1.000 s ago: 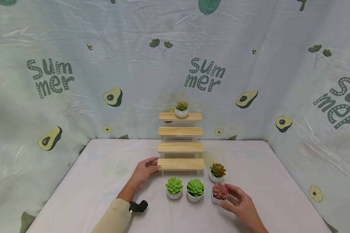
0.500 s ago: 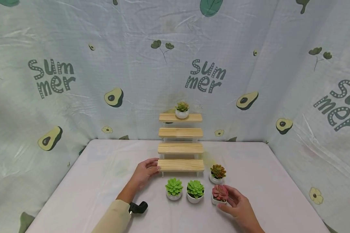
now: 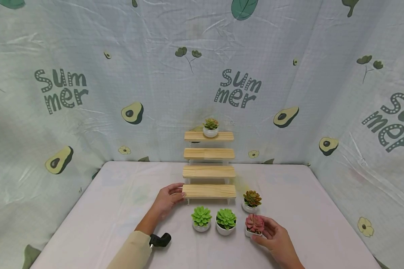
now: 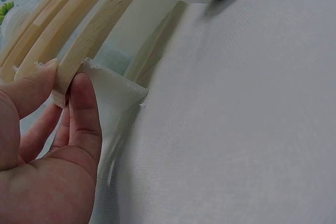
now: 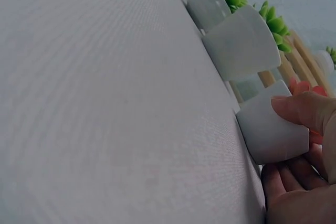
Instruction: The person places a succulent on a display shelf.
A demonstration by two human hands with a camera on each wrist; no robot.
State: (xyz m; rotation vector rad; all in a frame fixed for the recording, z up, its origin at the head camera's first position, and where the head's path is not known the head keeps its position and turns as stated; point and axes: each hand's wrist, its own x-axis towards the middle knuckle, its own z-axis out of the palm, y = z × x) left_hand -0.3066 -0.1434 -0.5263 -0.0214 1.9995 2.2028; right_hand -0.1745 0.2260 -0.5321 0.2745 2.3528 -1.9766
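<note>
My left hand (image 3: 165, 201) pinches the left end of the lowest plank on a four-step wooden plant stand (image 3: 208, 191). In the left wrist view, the thumb lies on one face of that plank (image 4: 100, 27) and the fingers on the other. My right hand (image 3: 278, 239) grips a pink-red succulent (image 3: 254, 222) in a small white pot (image 5: 270, 124). Its thumb presses the pot's side, and the pot appears to stand on the table. Two bright green potted succulents, a left one (image 3: 201, 216) and a right one (image 3: 226, 219), stand in front of the stand.
A brown-green potted succulent (image 3: 251, 200) stands right of the stand, just behind the pink-red one. Another potted succulent (image 3: 210, 127) sits on the top plank. The white-covered table (image 3: 121, 194) meets a printed cloth backdrop (image 3: 161, 82) at the back and sides.
The right hand's fingers have settled slightly closer around the pink-red succulent's pot. The left hand keeps its hold on the plank, and the view has shifted slightly.
</note>
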